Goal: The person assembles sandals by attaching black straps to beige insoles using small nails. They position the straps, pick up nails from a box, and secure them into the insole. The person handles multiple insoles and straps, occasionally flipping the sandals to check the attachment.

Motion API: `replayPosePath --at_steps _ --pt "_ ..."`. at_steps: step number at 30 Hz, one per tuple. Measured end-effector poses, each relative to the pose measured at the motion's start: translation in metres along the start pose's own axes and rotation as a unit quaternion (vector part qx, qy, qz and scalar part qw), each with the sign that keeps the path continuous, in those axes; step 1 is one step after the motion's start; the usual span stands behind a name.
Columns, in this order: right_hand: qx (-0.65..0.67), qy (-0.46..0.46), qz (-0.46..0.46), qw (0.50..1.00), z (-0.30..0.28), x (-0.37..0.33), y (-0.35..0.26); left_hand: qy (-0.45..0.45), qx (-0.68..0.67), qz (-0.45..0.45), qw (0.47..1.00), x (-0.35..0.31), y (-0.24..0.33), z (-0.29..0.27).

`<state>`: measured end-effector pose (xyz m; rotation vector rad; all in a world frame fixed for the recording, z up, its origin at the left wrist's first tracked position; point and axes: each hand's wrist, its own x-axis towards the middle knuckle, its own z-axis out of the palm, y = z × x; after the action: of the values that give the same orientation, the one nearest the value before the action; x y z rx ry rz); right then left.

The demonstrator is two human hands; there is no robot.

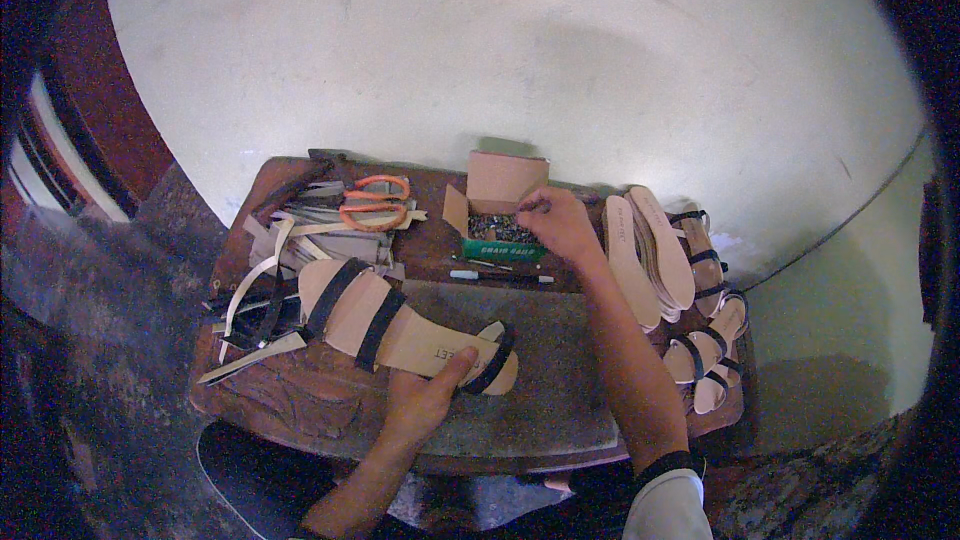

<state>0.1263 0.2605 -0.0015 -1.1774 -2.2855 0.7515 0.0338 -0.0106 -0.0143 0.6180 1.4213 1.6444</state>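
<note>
A tan sandal sole with black straps lies on a grey work slab on a small wooden table. My left hand presses its heel end, thumb on the sole. My right hand reaches to a small open cardboard box of nails at the back of the table, fingertips pinched together at the box; whether a nail is between them cannot be seen.
Orange-handled scissors lie on a heap of tan and black strap cuttings at the left. Stacked tan insoles and strapped sandals fill the right side. A pen-like tool lies before the box. A pale wall stands behind.
</note>
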Motion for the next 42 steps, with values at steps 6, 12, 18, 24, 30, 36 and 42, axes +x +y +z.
replayPosePath --at_steps 6,12,18,24,30,36,42 --pt "0.010 0.009 -0.013 1.000 -0.003 -0.003 -0.001 0.005 0.003 0.001 1.000 -0.002 0.000 0.000" --pt "0.194 -0.063 0.025 0.979 -0.022 -0.036 -0.033 -0.012 -0.015 0.010 1.000 0.003 -0.014 -0.005" --pt "0.280 -0.056 -0.008 0.958 -0.034 -0.102 -0.056 -0.003 0.013 0.026 1.000 0.003 -0.019 -0.006" --pt "0.282 -0.042 0.056 0.957 -0.028 -0.166 -0.052 -0.025 -0.014 -0.022 0.999 -0.006 -0.001 -0.002" --pt "0.310 -0.038 0.114 0.943 -0.015 -0.188 -0.051 -0.022 -0.011 -0.042 0.999 -0.007 0.002 0.001" --pt "0.350 -0.050 0.075 0.932 -0.002 -0.184 -0.053 -0.027 0.002 -0.019 0.999 -0.006 0.000 -0.001" --pt "0.320 -0.039 -0.032 0.946 0.005 -0.182 -0.048 -0.029 0.024 0.006 0.999 -0.007 0.008 0.003"
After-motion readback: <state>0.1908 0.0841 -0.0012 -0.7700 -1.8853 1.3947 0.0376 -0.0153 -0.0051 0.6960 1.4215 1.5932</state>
